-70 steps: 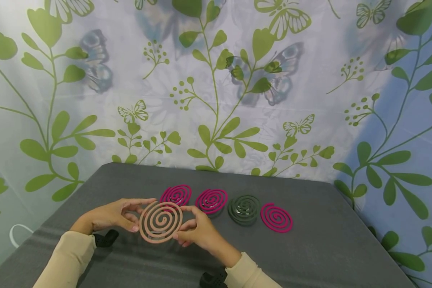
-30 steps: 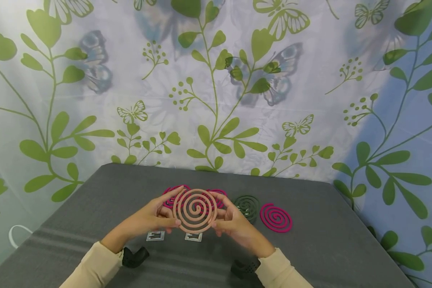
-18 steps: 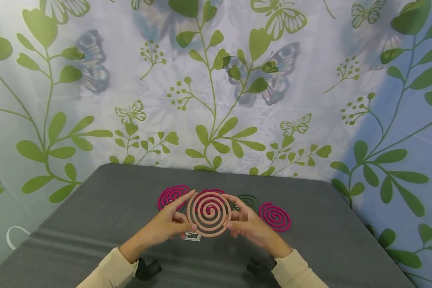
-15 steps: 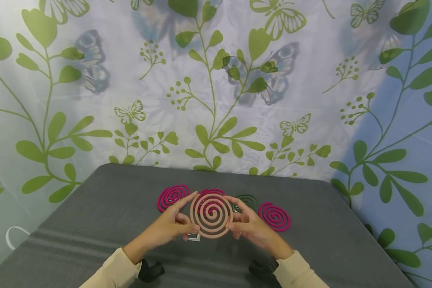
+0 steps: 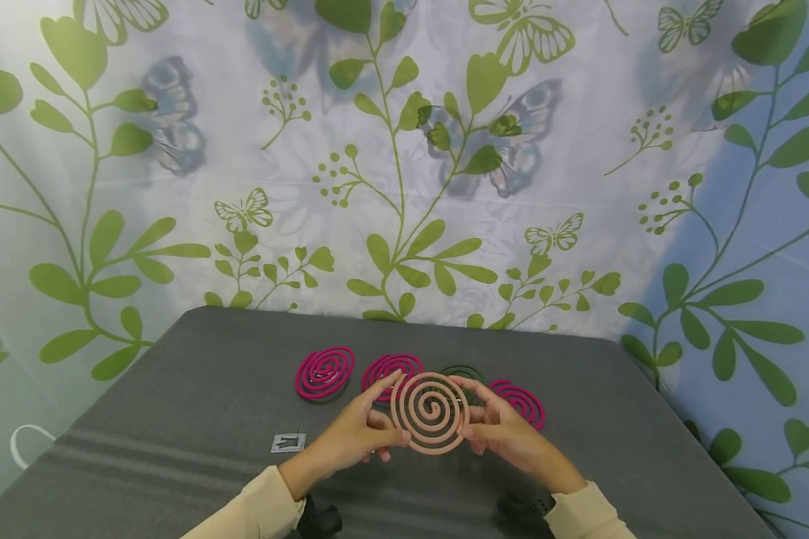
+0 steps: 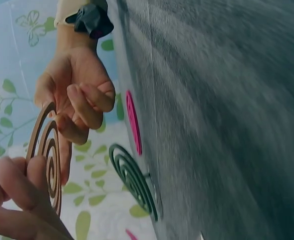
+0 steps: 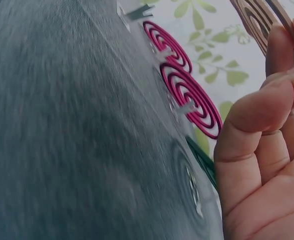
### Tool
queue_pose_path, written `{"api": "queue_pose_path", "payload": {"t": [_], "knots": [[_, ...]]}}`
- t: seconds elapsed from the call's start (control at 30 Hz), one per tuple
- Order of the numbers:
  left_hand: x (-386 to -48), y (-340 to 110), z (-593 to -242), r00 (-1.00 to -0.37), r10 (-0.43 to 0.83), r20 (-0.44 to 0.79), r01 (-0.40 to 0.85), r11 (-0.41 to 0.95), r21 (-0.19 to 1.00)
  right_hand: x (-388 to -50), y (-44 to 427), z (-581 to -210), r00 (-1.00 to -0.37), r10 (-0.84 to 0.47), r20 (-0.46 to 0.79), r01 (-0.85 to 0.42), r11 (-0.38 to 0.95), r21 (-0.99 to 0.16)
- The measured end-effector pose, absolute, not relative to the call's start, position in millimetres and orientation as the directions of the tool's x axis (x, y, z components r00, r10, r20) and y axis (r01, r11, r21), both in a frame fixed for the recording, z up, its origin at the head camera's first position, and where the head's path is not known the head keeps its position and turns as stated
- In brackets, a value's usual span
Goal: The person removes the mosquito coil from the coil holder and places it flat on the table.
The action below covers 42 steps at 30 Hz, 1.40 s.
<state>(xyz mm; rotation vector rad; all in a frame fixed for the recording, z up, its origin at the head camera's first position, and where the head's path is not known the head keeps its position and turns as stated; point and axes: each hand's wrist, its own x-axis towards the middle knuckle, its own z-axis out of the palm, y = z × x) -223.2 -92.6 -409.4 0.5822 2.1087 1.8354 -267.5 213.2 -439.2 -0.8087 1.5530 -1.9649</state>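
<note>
A tan spiral coil (image 5: 430,413) is held up above the grey table, its flat face toward the head camera. The left hand (image 5: 357,434) pinches its left edge between thumb and fingers; the right hand (image 5: 512,438) pinches its right edge. In the left wrist view the coil (image 6: 51,160) appears nearly edge-on between the right hand (image 6: 77,95) and the left hand (image 6: 22,200). In the right wrist view, the right hand (image 7: 266,150) grips the coil (image 7: 259,22) near the top right. Behind it in the head view, a dark green coil (image 5: 468,372) is partly hidden.
Pink coils (image 5: 325,372) stand raised at the back of the table, another pink coil (image 5: 392,368) beside them. A further pink coil (image 5: 527,404) is partly behind the right hand. A small metal stand (image 5: 288,442) lies left of the hands. A patterned cloth (image 5: 297,247) hangs behind the table (image 5: 209,359).
Both hands have carried the tan coil to the right and slightly toward the near edge. The metal stand at left is uncovered, while the right-hand pink coil is now partly covered.
</note>
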Motion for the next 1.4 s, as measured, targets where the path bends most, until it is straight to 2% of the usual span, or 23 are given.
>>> {"api": "queue_pose_path", "payload": {"t": [0.2,0.47,0.87,1.1,1.4], "knots": [[-224.7,-71.3,-412.2,-0.880,0.471,0.065,0.110,0.069,0.992,-267.8,233.8,-435.3,-0.692,-0.707,0.145,-0.003,-0.198,-0.980],[-229.3,-40.5,-409.7,-0.886,0.458,0.078,0.095,0.013,0.995,-272.8,264.5,-425.5,-0.671,-0.704,0.233,-0.097,-0.228,-0.969],[-228.9,2.1,-411.2,-0.913,0.404,0.062,0.059,-0.019,0.998,-278.1,307.2,-411.1,-0.634,-0.755,0.167,-0.054,-0.172,-0.984],[-229.2,25.2,-412.5,-0.926,0.375,0.044,0.037,-0.025,0.999,-279.8,329.0,-411.2,-0.666,-0.737,0.115,-0.058,-0.102,-0.993],[-233.2,53.7,-419.2,-0.919,0.393,0.027,0.017,-0.029,0.999,-280.9,356.7,-416.5,-0.690,-0.716,0.106,-0.042,-0.108,-0.993]]}}
